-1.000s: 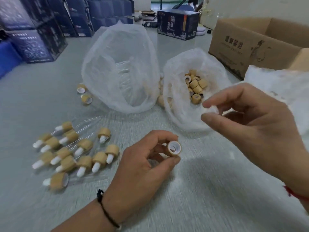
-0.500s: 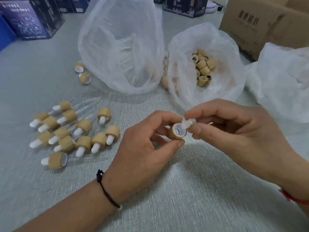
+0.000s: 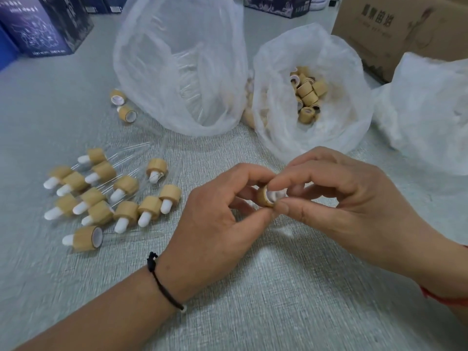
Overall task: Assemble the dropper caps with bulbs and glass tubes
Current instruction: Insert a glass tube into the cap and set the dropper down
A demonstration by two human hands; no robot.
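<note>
Cap (image 3: pixel 263 197): mostly covered by fingertips of both hands; bulb (image 3: pixel 274 195) in it only partly seen
Right hand (image 3: pixel 354 198): wrist cut by right edge
Carton (image 3: pixel 395 29): cut by top and right edges
Tubes (image 3: pixel 136 150) by finished droppers: clear, blurred, uncountable
Middle bag (image 3: pixel 276 72): hides further caps

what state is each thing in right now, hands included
left hand: grips the cap
right hand: pinches the bulb at the cap's mouth
cap: held off the table, open end toward the right hand
bulb: white, partly inside the cap
finished droppers: lying on the table in a loose group
cap bag: open, loose caps inside
tube bag: open, clear tubes faintly visible inside
cardboard box: cut off by the frame
</note>
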